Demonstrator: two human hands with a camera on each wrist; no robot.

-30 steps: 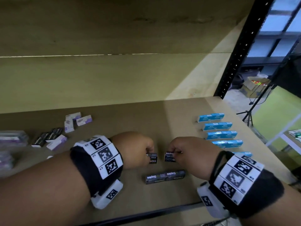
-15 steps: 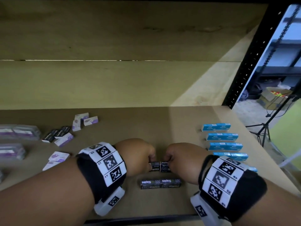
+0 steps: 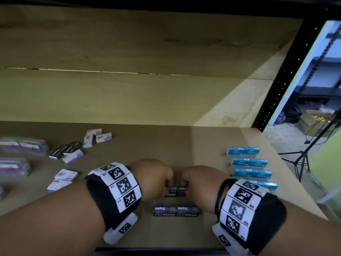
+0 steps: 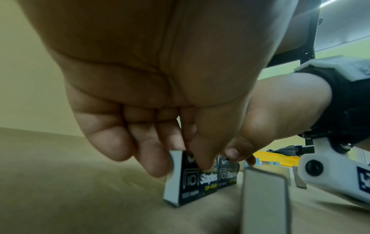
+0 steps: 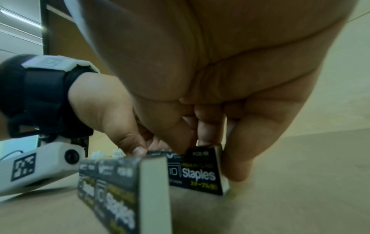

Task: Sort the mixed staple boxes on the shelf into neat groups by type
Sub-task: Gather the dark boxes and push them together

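Observation:
Two black staple boxes stand end to end on the brown shelf (image 3: 129, 233), touching. My left hand (image 3: 170, 182) pinches the left black box (image 3: 171, 191) from above, thumb in front and fingers behind; the left wrist view shows this black box (image 4: 192, 178) standing on the board. My right hand (image 3: 184, 182) pinches the right black box (image 3: 182, 190) the same way, as on the black box (image 5: 198, 175) in the right wrist view. Just in front lies a row of two more black boxes (image 3: 176, 211), joined end to end.
Several blue boxes (image 3: 249, 162) lie in rows at the right. Loose purple-and-white boxes (image 3: 97, 137) and two black boxes (image 3: 64, 150) are scattered at the left, beside clear plastic packs (image 3: 22, 147). The black shelf post (image 3: 280, 85) stands at the right.
My hands have come together, so the two black boxes that were apart now touch. The head view has tilted, so everything sits lower in the frame.

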